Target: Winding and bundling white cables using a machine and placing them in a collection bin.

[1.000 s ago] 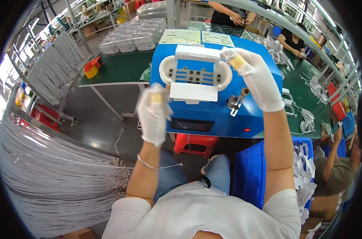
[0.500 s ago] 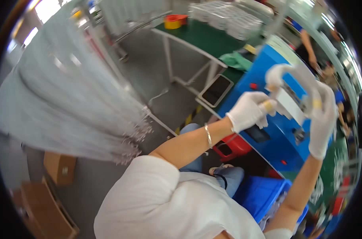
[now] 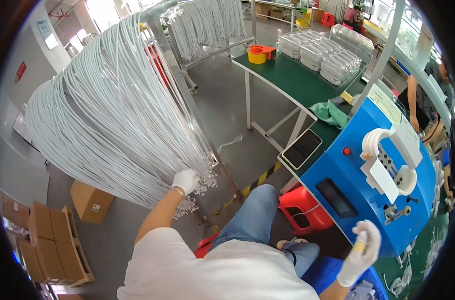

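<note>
My left hand (image 3: 186, 181), in a white glove, reaches out to the left and touches the lower ends of a thick bundle of white cables (image 3: 112, 120) hanging from a metal rack. Its fingers are blurred against the cable ends, so a grip cannot be made out. My right hand (image 3: 361, 252), also gloved, is raised in front of the blue machine (image 3: 317, 172), fingers loosely bent and apart, with nothing visible in them. Yellow tape wraps one finger. On the machine's sloped face sits a white arched fixture (image 3: 410, 145) with a white plate (image 3: 380, 179) at its near side.
A phone (image 3: 302, 149) and a green cloth (image 3: 330, 114) lie beside the machine. Stacked clear trays (image 3: 322, 57) and a tape dispenser (image 3: 257, 55) stand on the green table behind. A red stool (image 3: 305, 210), blue bin (image 3: 322, 274) and cartons (image 3: 92, 200) are on the floor.
My left hand has left the machine's white fixture and swung left to the hanging cables. My right hand has come down and nearer, off the fixture. The view has turned left.
</note>
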`<move>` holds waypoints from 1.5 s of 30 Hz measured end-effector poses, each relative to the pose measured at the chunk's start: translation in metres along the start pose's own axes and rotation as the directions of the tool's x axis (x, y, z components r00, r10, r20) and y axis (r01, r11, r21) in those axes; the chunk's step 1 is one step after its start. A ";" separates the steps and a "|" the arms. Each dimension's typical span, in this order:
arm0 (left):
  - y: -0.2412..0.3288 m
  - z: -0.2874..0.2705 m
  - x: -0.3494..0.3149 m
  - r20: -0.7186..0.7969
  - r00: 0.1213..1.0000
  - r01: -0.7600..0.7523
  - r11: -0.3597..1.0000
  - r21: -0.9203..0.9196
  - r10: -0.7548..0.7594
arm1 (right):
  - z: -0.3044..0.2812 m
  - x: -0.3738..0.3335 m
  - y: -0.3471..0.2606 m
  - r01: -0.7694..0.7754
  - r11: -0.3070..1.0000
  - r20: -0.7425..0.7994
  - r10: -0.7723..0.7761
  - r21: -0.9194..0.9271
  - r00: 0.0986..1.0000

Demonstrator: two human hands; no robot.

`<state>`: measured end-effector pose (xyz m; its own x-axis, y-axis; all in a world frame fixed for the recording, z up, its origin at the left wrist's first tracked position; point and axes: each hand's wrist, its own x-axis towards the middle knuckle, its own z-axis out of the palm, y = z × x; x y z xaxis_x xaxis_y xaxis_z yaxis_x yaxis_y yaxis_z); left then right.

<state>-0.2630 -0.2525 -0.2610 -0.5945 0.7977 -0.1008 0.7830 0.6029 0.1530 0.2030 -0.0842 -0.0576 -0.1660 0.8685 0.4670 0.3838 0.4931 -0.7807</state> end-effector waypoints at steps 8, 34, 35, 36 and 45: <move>0.088 -0.237 0.040 -0.944 -0.030 -0.081 0.942 -0.324 -0.328 | 0.054 -0.026 -0.009 -0.002 0.995 0.467 -0.045 0.099 0.883; 0.340 -0.045 -0.077 0.508 0.146 -0.795 0.407 -0.451 0.849 | 0.055 0.062 -0.120 -0.578 0.713 0.845 -0.039 0.398 0.533; 0.337 -0.068 -0.068 0.599 0.105 -0.835 0.397 -0.380 0.794 | 0.039 0.058 -0.112 -0.548 0.760 0.771 0.100 0.349 0.629; 0.329 -0.095 -0.054 0.351 0.004 -0.720 0.246 -0.649 0.936 | 0.026 0.056 -0.098 -0.456 0.818 0.675 0.116 0.352 0.728; 0.169 -0.221 0.005 -0.733 0.520 -0.345 -0.677 -0.650 0.438 | -0.093 -0.064 0.084 -0.453 -0.005 0.436 0.285 0.891 0.854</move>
<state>-0.1737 -0.1495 -0.0182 -0.1004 0.6702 0.7353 -0.4441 -0.6915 0.5697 0.3302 -0.1030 -0.1143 -0.4279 0.9038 -0.0051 -0.7365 -0.3520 -0.5776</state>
